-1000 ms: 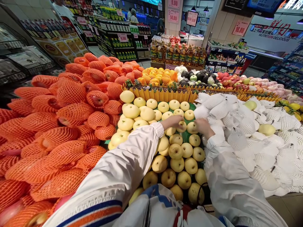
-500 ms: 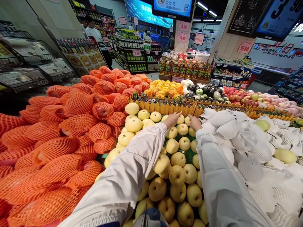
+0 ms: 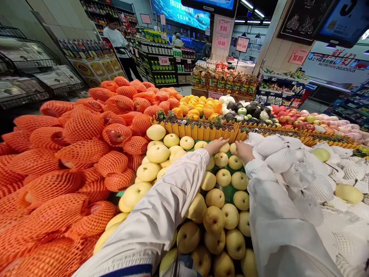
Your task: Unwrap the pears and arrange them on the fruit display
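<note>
My left hand reaches to the back of a bed of round yellow pears. Its fingers curl over the far side of a small pear; the thumb is hidden. Just to the right, my right hand has its fingers against another pear, apparently gripping it. Both pears lie side by side below the yellow picket edging. Loose pears sit in rows on green netting between my sleeved forearms. Larger yellow pears are heaped left of my left arm.
Fruit in orange foam nets is piled high on the left. White-wrapped pears fill the right. Oranges, dark-netted fruit and oil bottles stand behind the edging. A person stands back left; screens hang overhead.
Both hands have shifted a little to the right, and the two pears by them have moved with them. The view has shifted slightly, and the orange-netted pile appears farther left.
</note>
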### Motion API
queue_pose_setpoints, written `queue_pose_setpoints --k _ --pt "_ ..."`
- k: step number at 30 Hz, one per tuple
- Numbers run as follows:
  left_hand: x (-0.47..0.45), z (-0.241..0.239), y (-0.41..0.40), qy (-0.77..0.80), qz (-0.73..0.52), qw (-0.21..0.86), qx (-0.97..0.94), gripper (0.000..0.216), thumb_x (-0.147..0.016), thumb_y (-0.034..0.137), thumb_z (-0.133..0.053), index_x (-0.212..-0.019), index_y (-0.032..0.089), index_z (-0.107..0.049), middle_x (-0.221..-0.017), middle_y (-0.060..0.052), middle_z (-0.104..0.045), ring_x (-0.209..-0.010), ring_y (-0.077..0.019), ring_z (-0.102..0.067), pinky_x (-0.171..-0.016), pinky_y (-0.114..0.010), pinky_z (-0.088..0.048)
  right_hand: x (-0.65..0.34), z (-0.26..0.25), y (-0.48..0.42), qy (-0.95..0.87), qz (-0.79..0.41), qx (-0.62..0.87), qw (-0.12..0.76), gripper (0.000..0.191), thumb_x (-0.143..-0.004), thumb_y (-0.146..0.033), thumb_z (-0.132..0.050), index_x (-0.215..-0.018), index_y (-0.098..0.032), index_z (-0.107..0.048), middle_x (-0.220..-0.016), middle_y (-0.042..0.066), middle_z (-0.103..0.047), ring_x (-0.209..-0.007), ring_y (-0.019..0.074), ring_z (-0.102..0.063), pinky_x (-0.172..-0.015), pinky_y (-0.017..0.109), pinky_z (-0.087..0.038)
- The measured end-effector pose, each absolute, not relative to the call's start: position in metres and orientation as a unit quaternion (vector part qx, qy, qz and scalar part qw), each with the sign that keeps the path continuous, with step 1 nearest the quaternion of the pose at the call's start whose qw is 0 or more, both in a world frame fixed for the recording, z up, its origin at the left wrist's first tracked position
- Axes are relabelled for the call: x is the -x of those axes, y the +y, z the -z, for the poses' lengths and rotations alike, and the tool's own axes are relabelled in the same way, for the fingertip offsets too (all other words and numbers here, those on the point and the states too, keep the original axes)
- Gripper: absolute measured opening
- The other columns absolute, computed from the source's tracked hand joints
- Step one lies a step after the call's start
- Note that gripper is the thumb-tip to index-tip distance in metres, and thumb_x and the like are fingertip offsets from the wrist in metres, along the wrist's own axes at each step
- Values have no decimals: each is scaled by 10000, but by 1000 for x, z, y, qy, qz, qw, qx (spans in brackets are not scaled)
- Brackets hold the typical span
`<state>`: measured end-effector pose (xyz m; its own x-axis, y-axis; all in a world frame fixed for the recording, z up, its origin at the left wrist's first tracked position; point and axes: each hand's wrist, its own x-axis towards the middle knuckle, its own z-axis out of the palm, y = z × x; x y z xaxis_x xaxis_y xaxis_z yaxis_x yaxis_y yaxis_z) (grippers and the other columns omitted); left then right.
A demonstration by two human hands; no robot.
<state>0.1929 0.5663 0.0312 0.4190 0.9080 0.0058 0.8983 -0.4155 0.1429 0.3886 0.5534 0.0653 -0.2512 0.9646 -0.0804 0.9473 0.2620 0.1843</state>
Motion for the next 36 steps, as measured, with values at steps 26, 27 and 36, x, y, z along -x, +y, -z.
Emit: queue_pose_setpoints --k 26,27,36 --pt "-124 -24 459 519 43 69 -851 768 -839 390 -869 -1509 178 -561 -1506 -186 -643 -1310 -360 -661 -1031 -428 -530 -400 -96 390 861 -121 -491 57 432 -961 -385 -791 -1304 -125 -748 -1432 190 -700 -1556 403 -448 -1370 599 -151" --pt "-124 -24 460 520 41 76 -850 736 -851 385 -862 -1499 194 -571 -1483 -169 -655 -1271 -342 -682 -1001 -411 -542 -402 -100 371 873 -122 -471 34 444 -956 -397 -806 -1316 -144 -746 -1449 176 -698 -1555 399 -452 -1371 604 -162" --pt "-127 -28 446 548 7 102 -830 615 -862 291 -837 -1421 159 -617 -1461 -187 -651 -1223 -311 -710 -1009 -378 -545 -449 -101 216 893 -105 -407 -162 391 -1064 -498 -659 -1363 -268 -762 -1522 72 -697 -1506 341 -514 -1348 579 -133"
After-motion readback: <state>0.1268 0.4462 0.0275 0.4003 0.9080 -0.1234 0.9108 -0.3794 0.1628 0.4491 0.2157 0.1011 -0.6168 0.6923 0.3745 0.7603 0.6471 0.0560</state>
